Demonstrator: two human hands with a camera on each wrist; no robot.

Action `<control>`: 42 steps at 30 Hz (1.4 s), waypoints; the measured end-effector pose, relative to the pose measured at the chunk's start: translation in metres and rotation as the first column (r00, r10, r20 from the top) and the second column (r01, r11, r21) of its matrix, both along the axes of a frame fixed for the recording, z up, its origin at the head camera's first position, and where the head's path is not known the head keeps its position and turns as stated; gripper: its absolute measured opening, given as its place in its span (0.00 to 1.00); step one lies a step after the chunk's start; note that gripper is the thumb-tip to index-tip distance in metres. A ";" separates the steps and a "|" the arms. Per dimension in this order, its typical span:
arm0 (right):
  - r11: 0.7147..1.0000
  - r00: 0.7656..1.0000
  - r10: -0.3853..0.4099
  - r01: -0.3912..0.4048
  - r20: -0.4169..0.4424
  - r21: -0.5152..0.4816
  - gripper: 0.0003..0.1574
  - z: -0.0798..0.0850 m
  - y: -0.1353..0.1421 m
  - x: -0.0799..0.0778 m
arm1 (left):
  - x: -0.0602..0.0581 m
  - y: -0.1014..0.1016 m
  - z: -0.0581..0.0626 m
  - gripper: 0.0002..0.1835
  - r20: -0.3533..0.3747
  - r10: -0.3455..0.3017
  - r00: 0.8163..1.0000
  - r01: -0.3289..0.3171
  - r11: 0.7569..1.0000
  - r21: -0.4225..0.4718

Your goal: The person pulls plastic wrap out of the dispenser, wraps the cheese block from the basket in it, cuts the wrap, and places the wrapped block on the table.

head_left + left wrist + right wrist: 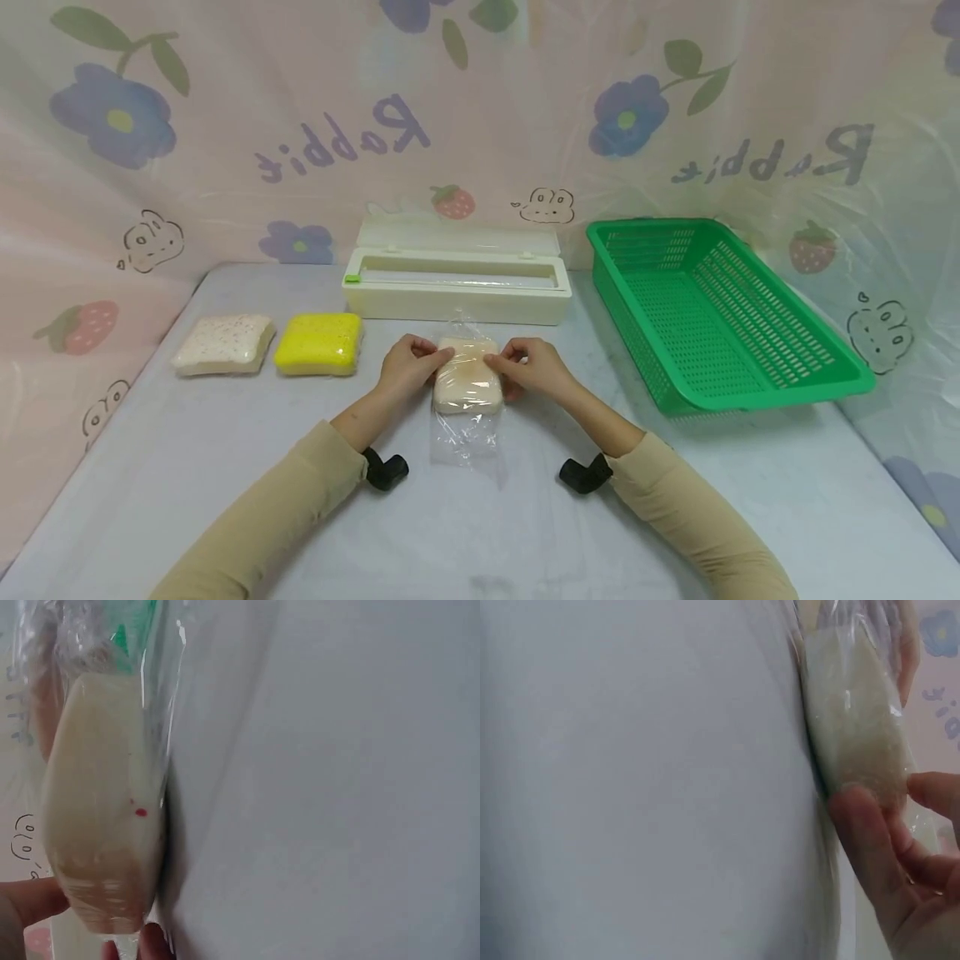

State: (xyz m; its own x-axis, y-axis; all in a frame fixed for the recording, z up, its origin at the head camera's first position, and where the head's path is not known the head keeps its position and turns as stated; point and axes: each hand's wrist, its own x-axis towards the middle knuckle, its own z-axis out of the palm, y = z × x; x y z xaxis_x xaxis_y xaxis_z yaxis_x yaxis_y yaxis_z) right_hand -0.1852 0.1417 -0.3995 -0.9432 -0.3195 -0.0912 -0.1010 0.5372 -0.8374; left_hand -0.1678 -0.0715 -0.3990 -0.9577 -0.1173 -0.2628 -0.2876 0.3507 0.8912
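A cream-coloured rounded block point(467, 387) lies in clear plastic film point(467, 442) in the middle of the table, its film trailing toward me. My left hand point(408, 364) pinches its far left corner, thumb on top and fingers at the side. Opposite it, my right hand point(534, 367) pinches the right side the same way. Seen from the left wrist, the block's side point(105, 795) carries a small red speck under the creased film. In the right wrist view, finger and thumb press on the end of the wrapped block point(862, 727).
Behind the block stands a white film dispenser point(457, 302), lid raised, a roll inside. A yellow block point(318, 343) and a white red-speckled block point(225, 344), both shiny, lie to the left. A green plastic basket point(637, 325) stands at the right, near the patterned curtain.
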 end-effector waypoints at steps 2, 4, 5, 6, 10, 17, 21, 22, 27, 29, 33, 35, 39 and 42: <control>1.000 1.000 -0.024 0.024 0.011 -0.005 0.22 -0.002 0.000 -0.003 | -0.002 -0.002 0.002 0.24 0.012 -0.025 1.000 0.026 0.999 -0.045; 0.997 0.997 -0.070 0.070 0.019 -0.018 0.23 -0.004 -0.001 -0.006 | -0.006 -0.005 0.004 0.24 0.026 -0.051 0.998 0.053 0.993 -0.101; 0.995 0.996 -0.092 0.092 0.022 -0.026 0.23 -0.005 -0.001 -0.007 | -0.007 -0.006 0.005 0.25 0.042 -0.061 0.997 0.066 0.989 -0.130; 0.994 0.994 -0.106 0.107 0.020 -0.036 0.23 -0.005 -0.002 -0.009 | -0.009 -0.007 0.005 0.25 0.052 -0.074 0.996 0.082 0.985 -0.152; 0.993 0.994 -0.108 0.109 0.018 -0.052 0.27 -0.008 -0.005 -0.019 | -0.017 -0.009 0.009 0.28 0.087 -0.100 0.991 0.115 0.975 -0.191; 0.999 0.999 -0.029 0.030 0.040 -0.031 0.26 -0.011 -0.012 -0.029 | -0.026 -0.003 0.008 0.25 0.049 -0.087 0.995 0.093 0.987 -0.135; 0.999 0.998 -0.035 0.037 0.056 -0.038 0.24 -0.013 -0.012 -0.030 | -0.029 0.000 0.003 0.21 0.000 -0.046 0.999 0.046 0.997 -0.063; 0.998 0.997 -0.039 0.042 0.063 -0.043 0.24 -0.013 -0.012 -0.030 | -0.030 0.000 0.002 0.20 -0.012 -0.034 0.999 0.034 0.999 -0.036; 0.997 0.995 -0.040 0.046 0.089 -0.064 0.25 -0.012 -0.012 -0.032 | -0.034 0.000 -0.004 0.22 -0.043 -0.019 0.999 0.023 0.995 0.095; 0.997 0.996 -0.033 0.039 0.082 -0.073 0.25 -0.012 -0.014 -0.032 | -0.035 0.000 -0.005 0.25 -0.052 -0.026 0.998 0.033 0.992 0.125; 0.985 0.997 0.016 -0.002 0.079 -0.174 0.22 -0.012 -0.019 -0.031 | -0.035 -0.001 -0.006 0.23 -0.098 -0.042 0.994 0.058 0.984 0.169; 0.972 0.995 0.042 -0.020 0.088 -0.236 0.20 -0.013 -0.021 -0.031 | -0.035 -0.001 -0.006 0.20 -0.137 -0.053 0.989 0.078 0.979 0.187; 0.950 0.993 0.045 -0.009 0.108 -0.313 0.21 -0.014 -0.024 -0.030 | -0.034 -0.001 -0.007 0.15 -0.189 -0.071 0.979 0.111 0.971 0.210; 0.944 0.991 0.013 0.031 0.132 -0.329 0.26 -0.015 -0.025 -0.032 | -0.033 -0.001 -0.007 0.14 -0.214 -0.082 0.973 0.133 0.962 0.240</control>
